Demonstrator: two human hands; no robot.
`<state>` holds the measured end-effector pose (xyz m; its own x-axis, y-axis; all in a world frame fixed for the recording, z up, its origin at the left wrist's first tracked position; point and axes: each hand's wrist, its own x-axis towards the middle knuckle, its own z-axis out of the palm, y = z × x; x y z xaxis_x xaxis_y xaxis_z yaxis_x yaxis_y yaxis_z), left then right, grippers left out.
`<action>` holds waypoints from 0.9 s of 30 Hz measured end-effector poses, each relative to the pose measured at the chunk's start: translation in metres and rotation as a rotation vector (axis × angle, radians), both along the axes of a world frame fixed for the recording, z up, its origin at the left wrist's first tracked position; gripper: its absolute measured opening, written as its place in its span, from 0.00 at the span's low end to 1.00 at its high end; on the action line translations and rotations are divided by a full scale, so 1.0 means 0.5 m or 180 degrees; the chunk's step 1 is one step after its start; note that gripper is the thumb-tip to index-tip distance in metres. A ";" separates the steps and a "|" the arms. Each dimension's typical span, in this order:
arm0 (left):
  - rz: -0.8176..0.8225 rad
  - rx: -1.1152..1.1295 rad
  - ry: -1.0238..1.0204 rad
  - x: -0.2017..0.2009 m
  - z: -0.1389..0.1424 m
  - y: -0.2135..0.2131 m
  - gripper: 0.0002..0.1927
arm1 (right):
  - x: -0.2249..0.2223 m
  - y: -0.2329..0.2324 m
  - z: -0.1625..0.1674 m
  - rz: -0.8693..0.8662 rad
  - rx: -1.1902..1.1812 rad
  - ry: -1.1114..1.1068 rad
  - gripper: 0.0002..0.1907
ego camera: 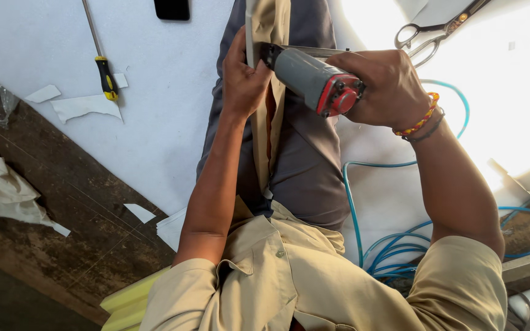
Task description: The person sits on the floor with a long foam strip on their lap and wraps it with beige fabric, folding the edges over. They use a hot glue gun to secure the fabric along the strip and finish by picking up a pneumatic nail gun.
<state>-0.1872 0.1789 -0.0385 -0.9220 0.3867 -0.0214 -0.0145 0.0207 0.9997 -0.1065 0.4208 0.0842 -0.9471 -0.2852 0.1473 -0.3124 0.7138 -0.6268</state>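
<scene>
Air stapler [314, 79]: grey body with a red cap, sitting around 12 o'clock in the frame, over the lap, nose pushed right up against the strip
Right hand [391, 86]: fingers clenched around the stapler's grip, beaded orange and yellow bracelet on the wrist
Left hand [243, 76]: wrapped round a tan fabric-covered strip [265, 24], thumb on the near side, just at 9 o'clock of the stapler's nose
Strip: runs upright from the lap to the top edge, tan cloth draped over it, touching the stapler tip
Blue hose [354, 208]: loops at about 4 o'clock, coiled on the white sheet beside the right elbow
Scissors [427, 34]: up at 1 o'clock on the bright white sheet [173, 79], well apart from both hands
Screwdriver [102, 70]: yellow and black handle, at 10 o'clock, lying on the sheet next to a few white scraps [84, 105]
Wooden floor [50, 214]: dark boards at 8 o'clock
</scene>
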 end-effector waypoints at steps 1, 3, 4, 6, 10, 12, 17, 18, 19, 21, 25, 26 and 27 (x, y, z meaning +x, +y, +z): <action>0.0013 -0.0057 -0.0022 0.000 -0.002 -0.001 0.24 | 0.000 0.002 -0.004 0.0014 0.0001 0.0003 0.21; 0.0016 -0.0164 -0.0066 0.001 -0.005 -0.001 0.25 | -0.002 0.009 -0.012 0.0018 0.0008 0.0009 0.21; 0.0004 -0.0128 -0.0065 0.002 -0.005 -0.001 0.24 | -0.005 0.014 -0.014 0.0071 0.0002 0.0022 0.22; -0.0020 -0.0048 -0.0039 0.002 -0.005 0.000 0.24 | -0.014 0.025 -0.018 0.0177 -0.0002 0.0073 0.23; 0.0067 -0.0103 -0.0124 0.001 0.000 0.002 0.23 | -0.033 0.036 -0.021 0.0294 0.0294 0.0019 0.22; 0.0079 -0.0125 -0.0217 -0.001 0.006 0.004 0.24 | -0.034 0.034 -0.023 0.0314 0.0310 0.0141 0.21; 0.0138 -0.0696 -0.0343 -0.002 0.025 0.014 0.29 | 0.049 0.047 -0.039 -0.0652 -0.0002 -0.0029 0.21; 0.0124 -0.0741 -0.0320 0.000 0.028 0.016 0.30 | 0.084 0.056 -0.046 -0.0954 -0.0079 -0.0124 0.23; 0.0035 -0.0783 -0.0376 0.004 0.029 0.018 0.34 | 0.121 0.066 -0.056 -0.1215 0.0005 -0.0228 0.24; -0.0157 -0.0880 -0.0507 0.028 0.029 0.017 0.43 | 0.202 0.084 -0.086 -0.1744 0.0161 -0.0464 0.25; -0.0459 -0.0173 0.0568 0.110 0.019 -0.023 0.51 | 0.326 0.080 -0.177 -0.1988 0.0798 -0.0246 0.26; -0.0495 -0.0227 0.0464 0.131 0.015 -0.039 0.52 | 0.349 0.065 -0.199 -0.2084 0.0935 -0.0251 0.27; -0.0517 -0.0293 0.0353 0.150 0.011 -0.052 0.53 | 0.368 0.048 -0.217 -0.2159 0.1065 -0.0262 0.28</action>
<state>-0.1121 0.1529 -0.0330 -0.8464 0.5314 0.0345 0.1064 0.1053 0.9887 0.0777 0.4448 -0.0242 -0.9350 0.3464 0.0766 0.3010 0.8888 -0.3455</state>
